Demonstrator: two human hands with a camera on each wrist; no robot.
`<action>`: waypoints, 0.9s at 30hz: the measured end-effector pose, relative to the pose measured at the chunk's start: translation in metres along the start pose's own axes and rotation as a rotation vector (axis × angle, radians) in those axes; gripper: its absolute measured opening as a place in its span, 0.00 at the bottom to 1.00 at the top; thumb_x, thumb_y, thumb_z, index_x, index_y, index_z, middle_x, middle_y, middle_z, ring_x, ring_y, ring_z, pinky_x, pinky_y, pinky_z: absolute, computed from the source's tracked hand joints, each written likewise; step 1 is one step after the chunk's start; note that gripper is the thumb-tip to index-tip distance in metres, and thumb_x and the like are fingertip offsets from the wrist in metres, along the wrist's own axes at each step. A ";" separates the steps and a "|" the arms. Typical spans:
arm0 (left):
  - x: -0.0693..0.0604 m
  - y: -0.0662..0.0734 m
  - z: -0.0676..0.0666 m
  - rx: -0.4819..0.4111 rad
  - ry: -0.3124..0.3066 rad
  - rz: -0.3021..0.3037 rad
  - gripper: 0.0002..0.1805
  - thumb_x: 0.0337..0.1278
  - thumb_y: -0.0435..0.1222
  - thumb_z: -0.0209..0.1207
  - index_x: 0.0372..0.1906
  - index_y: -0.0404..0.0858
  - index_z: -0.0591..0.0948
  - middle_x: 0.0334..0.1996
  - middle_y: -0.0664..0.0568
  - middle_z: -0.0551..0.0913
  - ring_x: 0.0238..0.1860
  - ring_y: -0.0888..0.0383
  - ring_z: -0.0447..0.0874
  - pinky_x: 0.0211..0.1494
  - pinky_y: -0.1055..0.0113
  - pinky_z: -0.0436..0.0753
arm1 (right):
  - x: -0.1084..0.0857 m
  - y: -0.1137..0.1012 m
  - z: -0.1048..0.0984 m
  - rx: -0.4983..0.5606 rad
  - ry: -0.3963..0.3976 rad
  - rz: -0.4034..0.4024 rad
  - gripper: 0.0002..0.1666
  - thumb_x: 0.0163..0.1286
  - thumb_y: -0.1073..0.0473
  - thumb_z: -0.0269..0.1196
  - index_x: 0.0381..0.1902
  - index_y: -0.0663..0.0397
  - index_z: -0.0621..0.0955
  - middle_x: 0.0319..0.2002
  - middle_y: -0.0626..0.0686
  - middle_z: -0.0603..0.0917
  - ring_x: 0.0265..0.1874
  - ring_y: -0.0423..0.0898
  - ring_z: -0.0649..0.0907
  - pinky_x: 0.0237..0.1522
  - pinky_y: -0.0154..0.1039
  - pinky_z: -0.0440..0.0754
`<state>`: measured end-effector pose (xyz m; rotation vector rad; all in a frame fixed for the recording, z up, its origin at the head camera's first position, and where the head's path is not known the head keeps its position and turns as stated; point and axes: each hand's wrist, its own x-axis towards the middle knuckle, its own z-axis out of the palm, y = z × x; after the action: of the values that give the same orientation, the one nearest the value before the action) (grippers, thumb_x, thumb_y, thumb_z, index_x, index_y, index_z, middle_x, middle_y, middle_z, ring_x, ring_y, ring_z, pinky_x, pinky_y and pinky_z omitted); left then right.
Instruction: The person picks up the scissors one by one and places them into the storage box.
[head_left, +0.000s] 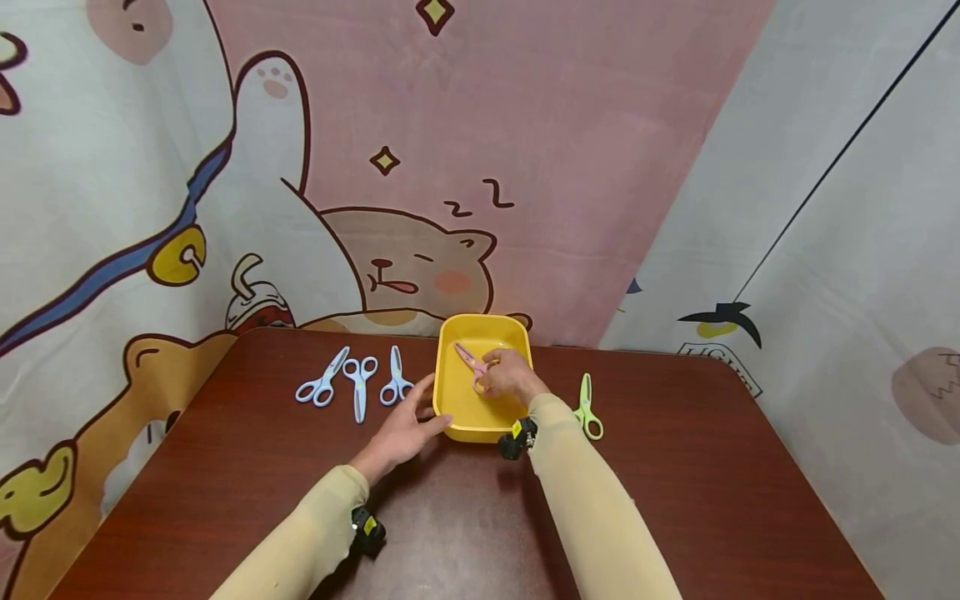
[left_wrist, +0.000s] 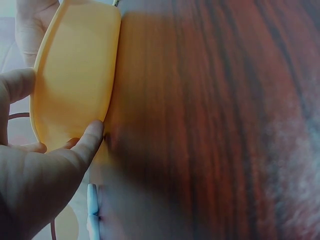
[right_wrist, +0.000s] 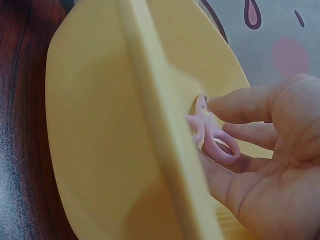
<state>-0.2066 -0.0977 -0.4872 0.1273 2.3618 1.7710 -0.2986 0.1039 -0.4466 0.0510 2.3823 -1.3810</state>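
Note:
Inside a yellow box point(head_left: 471, 417), pink scissors point(head_left: 468, 358) lie slanted with their tips toward the far left. The right hand point(head_left: 512, 375) reaches into the box and holds them near the handles. In the right wrist view, thumb and fingers surround the pink handle loops point(right_wrist: 222, 150), partly behind the box rim point(right_wrist: 165, 130). At the box's near left corner, the left hand point(head_left: 403, 429) grips the wall, thumb along the near side and fingers at the left side. The left wrist view shows this hand point(left_wrist: 45, 175) against the box wall point(left_wrist: 75, 75).
Left of the box on the brown table point(head_left: 450, 533) lie three light blue scissors point(head_left: 322, 383), point(head_left: 360, 390), point(head_left: 396, 379). Green scissors point(head_left: 587, 408) lie to its right, partly behind the right sleeve. A printed cloth point(head_left: 570, 167) hangs behind the table.

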 end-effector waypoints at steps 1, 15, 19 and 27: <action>0.000 0.000 0.000 0.000 0.000 0.000 0.43 0.70 0.35 0.64 0.83 0.42 0.56 0.74 0.39 0.70 0.66 0.41 0.78 0.62 0.50 0.82 | 0.000 0.000 0.000 -0.006 0.004 -0.006 0.34 0.65 0.74 0.65 0.70 0.67 0.74 0.61 0.65 0.78 0.40 0.49 0.82 0.49 0.43 0.87; 0.000 0.000 0.001 0.006 0.006 0.006 0.43 0.70 0.35 0.64 0.83 0.42 0.55 0.74 0.38 0.70 0.65 0.41 0.78 0.62 0.51 0.82 | -0.002 -0.006 -0.003 -0.129 0.068 -0.027 0.30 0.66 0.66 0.66 0.67 0.62 0.79 0.67 0.61 0.78 0.59 0.56 0.77 0.66 0.50 0.75; 0.000 0.000 0.001 0.003 0.005 0.011 0.43 0.70 0.35 0.63 0.83 0.41 0.55 0.74 0.38 0.70 0.65 0.41 0.78 0.61 0.53 0.82 | -0.004 -0.007 -0.004 -0.135 0.071 -0.026 0.29 0.67 0.65 0.66 0.66 0.61 0.79 0.65 0.60 0.79 0.57 0.55 0.77 0.65 0.50 0.75; -0.001 0.000 0.001 -0.009 0.002 0.021 0.42 0.70 0.34 0.63 0.82 0.41 0.56 0.73 0.38 0.70 0.64 0.41 0.78 0.59 0.54 0.83 | -0.007 -0.008 -0.007 -0.130 0.061 -0.052 0.28 0.68 0.65 0.66 0.66 0.60 0.80 0.64 0.60 0.80 0.56 0.55 0.77 0.65 0.51 0.75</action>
<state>-0.2053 -0.0971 -0.4870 0.1497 2.3621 1.7911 -0.2962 0.1068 -0.4348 -0.0046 2.5353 -1.2607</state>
